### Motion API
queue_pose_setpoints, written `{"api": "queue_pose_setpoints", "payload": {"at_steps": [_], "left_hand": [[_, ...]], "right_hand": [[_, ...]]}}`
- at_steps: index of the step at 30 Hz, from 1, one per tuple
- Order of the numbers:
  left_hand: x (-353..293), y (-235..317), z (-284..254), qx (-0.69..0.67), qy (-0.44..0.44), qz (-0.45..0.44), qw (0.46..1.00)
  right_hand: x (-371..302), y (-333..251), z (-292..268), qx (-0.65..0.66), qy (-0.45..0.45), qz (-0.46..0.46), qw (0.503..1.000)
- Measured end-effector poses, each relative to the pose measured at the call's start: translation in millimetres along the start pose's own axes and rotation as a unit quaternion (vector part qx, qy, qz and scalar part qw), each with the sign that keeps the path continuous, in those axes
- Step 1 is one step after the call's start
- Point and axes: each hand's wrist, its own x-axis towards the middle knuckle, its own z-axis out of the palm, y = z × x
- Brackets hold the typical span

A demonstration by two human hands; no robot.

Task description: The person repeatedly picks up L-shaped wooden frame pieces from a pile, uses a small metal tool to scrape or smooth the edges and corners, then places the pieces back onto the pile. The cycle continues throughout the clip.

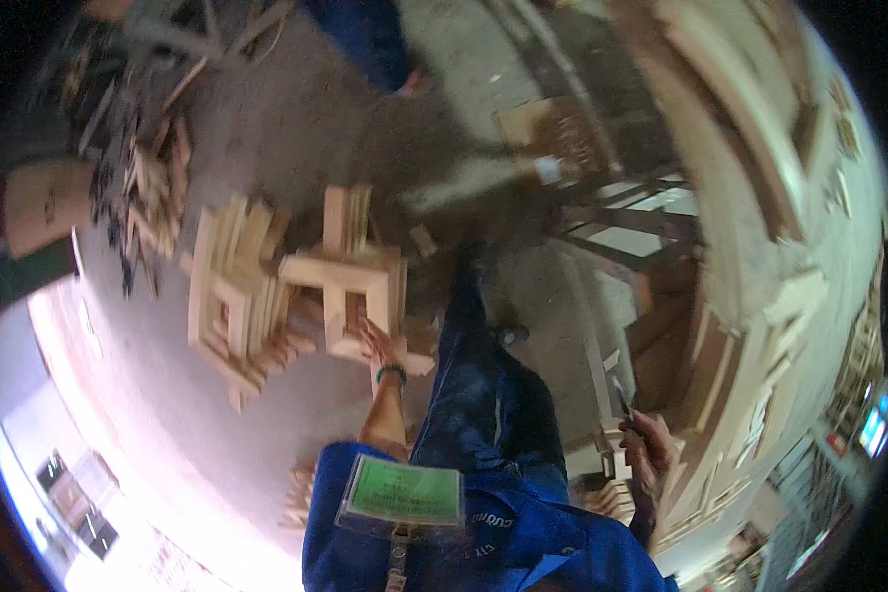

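Note:
My left hand [376, 342], with a dark bracelet at its wrist, reaches down to a stack of pale wooden frames [389, 286]. Its fingers are stretched out over the lower part of the top frame, apparently touching it; I see no grip. A second stack of wooden frames [203, 286] stands to the left. Out at the right, my right hand [647, 449] is closed around a thin dark stick-like tool [622, 397] that points up and away. Blur hides what kind of tool it is. That hand is beside a row of stacked wooden pieces [705, 380].
Loose wood offcuts [153, 197] lie in a heap at the far left, near a cardboard box [49, 202]. A dark stand [622, 232] and long curved boards [740, 109] are at the right. Another person's leg [365, 39] shows at the top.

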Motion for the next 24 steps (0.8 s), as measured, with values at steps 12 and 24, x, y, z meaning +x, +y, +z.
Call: {"api": "queue_pose_setpoints", "payload": {"at_steps": [12,24], "left_hand": [[-237,287,-187,-0.115,0.191,0.737,0.639],[-428,552,-296,-0.122,0.088,0.921,0.360]], "right_hand": [[-92,-18,-73,0.096,0.220,-0.015,0.971],[-115,-10,-78,0.164,0.414,-0.030,0.895]]}}
